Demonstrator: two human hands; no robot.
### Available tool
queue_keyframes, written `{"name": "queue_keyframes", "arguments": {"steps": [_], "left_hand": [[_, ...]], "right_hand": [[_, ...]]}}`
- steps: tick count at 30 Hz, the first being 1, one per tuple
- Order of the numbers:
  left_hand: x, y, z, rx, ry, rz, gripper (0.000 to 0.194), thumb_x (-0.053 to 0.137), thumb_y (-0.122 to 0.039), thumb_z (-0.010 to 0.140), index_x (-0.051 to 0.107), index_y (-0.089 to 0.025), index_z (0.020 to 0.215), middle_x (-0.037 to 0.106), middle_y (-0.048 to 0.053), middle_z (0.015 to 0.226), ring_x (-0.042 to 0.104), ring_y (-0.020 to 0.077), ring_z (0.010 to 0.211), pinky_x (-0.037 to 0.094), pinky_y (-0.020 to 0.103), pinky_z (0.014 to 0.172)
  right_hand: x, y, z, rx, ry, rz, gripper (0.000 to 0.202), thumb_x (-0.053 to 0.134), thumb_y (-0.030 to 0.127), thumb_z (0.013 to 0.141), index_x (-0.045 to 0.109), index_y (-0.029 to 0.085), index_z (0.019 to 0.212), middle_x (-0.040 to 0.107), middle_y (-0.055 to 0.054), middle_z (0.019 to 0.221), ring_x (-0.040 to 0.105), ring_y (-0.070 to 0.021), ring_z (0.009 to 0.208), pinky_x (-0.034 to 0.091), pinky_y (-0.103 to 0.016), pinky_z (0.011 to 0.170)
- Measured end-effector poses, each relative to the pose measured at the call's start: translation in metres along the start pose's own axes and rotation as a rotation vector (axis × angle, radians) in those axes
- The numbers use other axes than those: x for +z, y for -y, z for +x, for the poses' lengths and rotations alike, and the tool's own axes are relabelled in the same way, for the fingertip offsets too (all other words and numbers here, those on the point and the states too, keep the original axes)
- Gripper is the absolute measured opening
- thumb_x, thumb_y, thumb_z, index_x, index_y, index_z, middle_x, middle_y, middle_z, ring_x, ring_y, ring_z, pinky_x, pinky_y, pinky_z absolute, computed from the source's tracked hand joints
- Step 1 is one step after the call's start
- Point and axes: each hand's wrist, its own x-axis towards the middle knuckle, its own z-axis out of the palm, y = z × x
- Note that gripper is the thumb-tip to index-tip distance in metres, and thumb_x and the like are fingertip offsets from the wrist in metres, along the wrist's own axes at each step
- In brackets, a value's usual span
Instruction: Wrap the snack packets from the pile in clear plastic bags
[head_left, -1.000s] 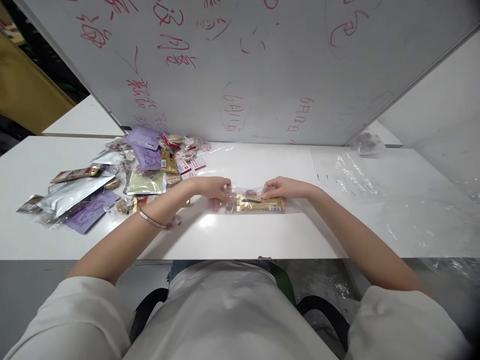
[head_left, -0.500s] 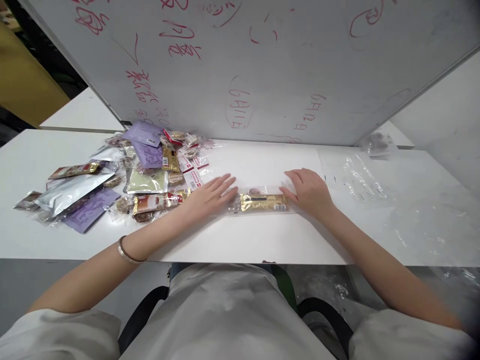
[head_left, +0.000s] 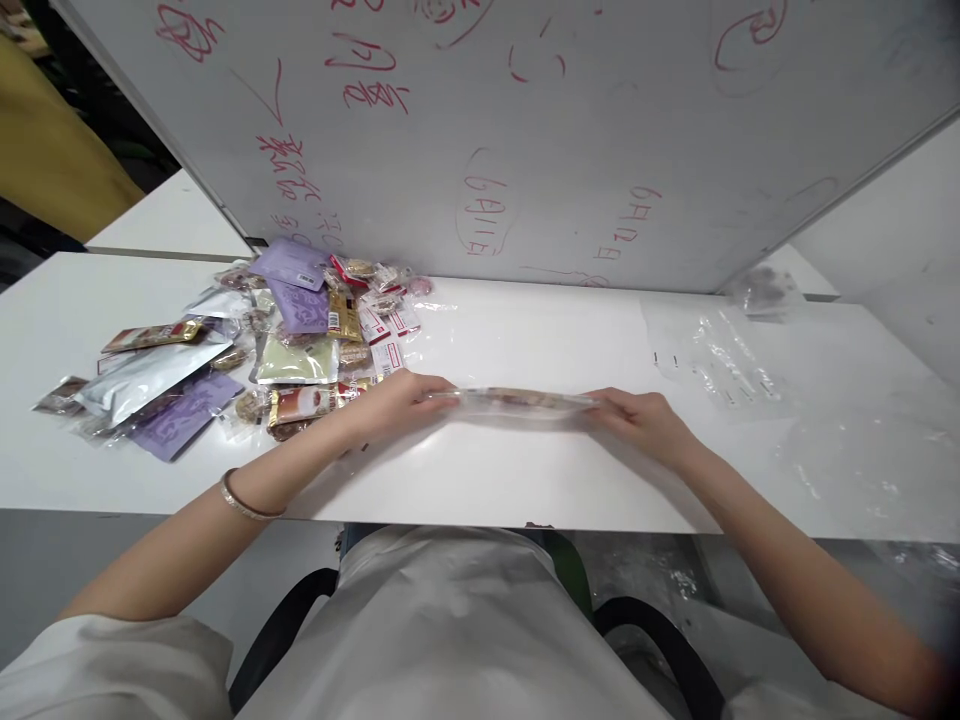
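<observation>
While both left (head_left: 409,400) and right hands (head_left: 637,420) pinch its ends, clear packet (head_left: 517,402) | blurred, narrow

A whiteboard (head_left: 585,130) — marked in red — borders the white table (head_left: 480,480).

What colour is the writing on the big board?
The writing is red, clearest in the head view.

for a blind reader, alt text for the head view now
A person's left hand and right hand hold a filled bag by its ends over a white table. Snack packets lie heaped on the left, clear plastic on the right; a whiteboard with red writing stands behind.
</observation>
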Motion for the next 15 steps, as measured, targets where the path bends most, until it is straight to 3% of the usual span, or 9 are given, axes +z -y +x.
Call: {"name": "queue_keyframes", "arguments": {"steps": [2, 5, 8, 10, 12, 13, 15], "left_hand": [[0.001, 0.002, 0.005, -0.074, -0.063, -0.115, 0.034, 0.05, -0.048, 0.095, 0.065, -0.02, 0.108, 0.075, 0.004, 0.086, 0.068, 0.019, 0.076, 0.048, 0.027, 0.068], [0.011, 0.005, 0.012, -0.17, -0.1, -0.141, 0.037, 0.047, -0.041, 0.097, 0.052, -0.019, 0.126, 0.07, 0.001, 0.073, 0.066, 0.0187, 0.067, 0.049, 0.029, 0.066], [0.025, 0.004, 0.013, -0.125, -0.243, 0.127, 0.037, 0.045, -0.032, 0.098, 0.048, -0.017, 0.133, 0.071, 0.01, 0.095, 0.068, 0.0249, 0.089, 0.052, 0.039, 0.08], [0.032, 0.003, 0.011, 0.023, -0.376, 0.335, 0.037, 0.046, -0.023, 0.097, 0.05, -0.017, 0.133, 0.062, 0.018, 0.125, 0.06, 0.0299, 0.116, 0.048, 0.048, 0.096], [0.035, 0.002, 0.006, 0.182, -0.359, 0.444, 0.036, 0.043, -0.018, 0.097, 0.053, -0.018, 0.132, 0.056, 0.019, 0.137, 0.053, 0.0297, 0.127, 0.044, 0.05, 0.105], [0.034, 0.002, 0.003, 0.235, -0.287, 0.457, 0.036, 0.042, -0.019, 0.098, 0.053, -0.018, 0.133, 0.056, 0.018, 0.138, 0.053, 0.0286, 0.129, 0.043, 0.048, 0.107], [0.028, 0.003, -0.003, 0.292, -0.111, 0.432, 0.044, 0.048, -0.033, 0.098, 0.048, -0.017, 0.139, 0.053, 0.017, 0.144, 0.05, 0.028, 0.133, 0.042, 0.044, 0.11]], "right_hand": [[-0.004, 0.003, 0.009, 0.116, -0.028, 0.129, 0.035, 0.059, 0.055, 0.084, 0.072, 0.024, 0.093, 0.06, 0.002, 0.058, 0.053, -0.0162, 0.054, 0.043, -0.03, 0.056], [-0.002, 0.01, 0.024, 0.242, -0.025, 0.258, 0.041, 0.063, 0.061, 0.079, 0.068, 0.022, 0.086, 0.066, -0.001, 0.07, 0.055, -0.0162, 0.059, 0.042, -0.029, 0.056], [0.004, 0.013, 0.032, 0.262, -0.096, 0.094, 0.044, 0.061, 0.064, 0.08, 0.065, 0.022, 0.093, 0.065, -0.002, 0.07, 0.057, -0.0185, 0.061, 0.044, -0.031, 0.058], [0.006, 0.012, 0.031, 0.169, -0.273, -0.117, 0.046, 0.062, 0.06, 0.08, 0.064, 0.021, 0.103, 0.067, -0.006, 0.084, 0.063, -0.0236, 0.073, 0.049, -0.037, 0.066], [0.007, 0.008, 0.025, -0.023, -0.376, -0.239, 0.043, 0.06, 0.051, 0.085, 0.063, 0.019, 0.113, 0.068, -0.014, 0.109, 0.065, -0.0298, 0.097, 0.052, -0.045, 0.082], [0.006, 0.007, 0.02, -0.135, -0.342, -0.242, 0.04, 0.055, 0.046, 0.089, 0.063, 0.02, 0.118, 0.066, -0.015, 0.121, 0.063, -0.031, 0.11, 0.051, -0.048, 0.091], [0.004, 0.004, 0.007, -0.315, -0.144, -0.177, 0.041, 0.048, 0.039, 0.095, 0.058, 0.025, 0.133, 0.059, -0.01, 0.14, 0.055, -0.0292, 0.13, 0.047, -0.051, 0.104]]}}
